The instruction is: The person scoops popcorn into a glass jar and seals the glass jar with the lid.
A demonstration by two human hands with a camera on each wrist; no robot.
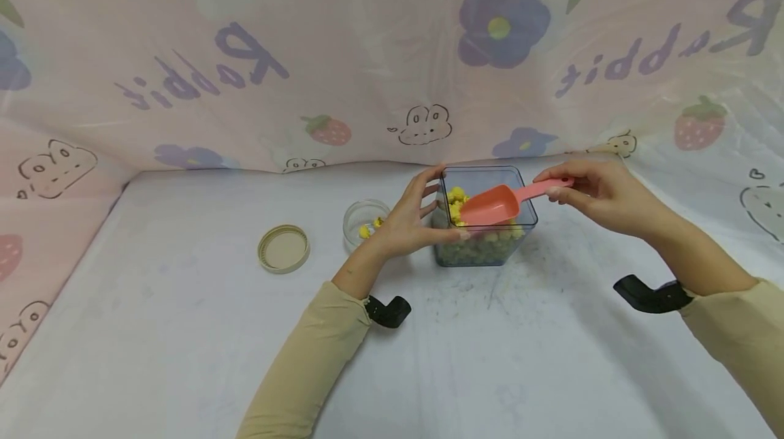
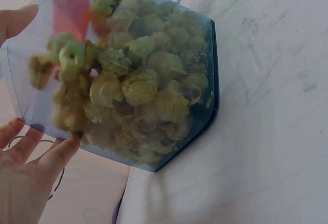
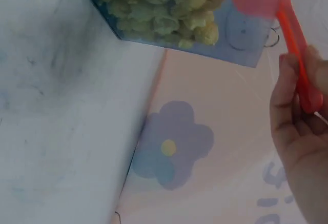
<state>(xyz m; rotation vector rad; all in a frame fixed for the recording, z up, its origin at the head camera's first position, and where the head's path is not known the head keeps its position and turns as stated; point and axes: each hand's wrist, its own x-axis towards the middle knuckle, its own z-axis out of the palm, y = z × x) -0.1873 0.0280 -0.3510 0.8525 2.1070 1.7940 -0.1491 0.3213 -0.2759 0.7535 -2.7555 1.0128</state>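
Observation:
A clear bluish square container (image 1: 470, 253) filled with yellow popcorn (image 2: 138, 88) stands on the table. My left hand (image 1: 407, 221) holds it at its left side, thumb across the near wall and fingers along the other side. My right hand (image 1: 606, 197) pinches the handle of a coral-red scoop (image 1: 493, 206) over the container's right rim. The scoop's bowl is inside the container's mouth, tilted down to the left with its tip at the popcorn. In the right wrist view, the scoop handle (image 3: 294, 34) lies between thumb and fingers.
Left of the container stands a small round clear jar (image 1: 355, 211) with a few popcorn pieces, partly behind my left hand. Farther left lies a round cream-rimmed lid (image 1: 284, 249). A printed cloth (image 1: 367, 51) hangs behind the white table (image 1: 184, 330).

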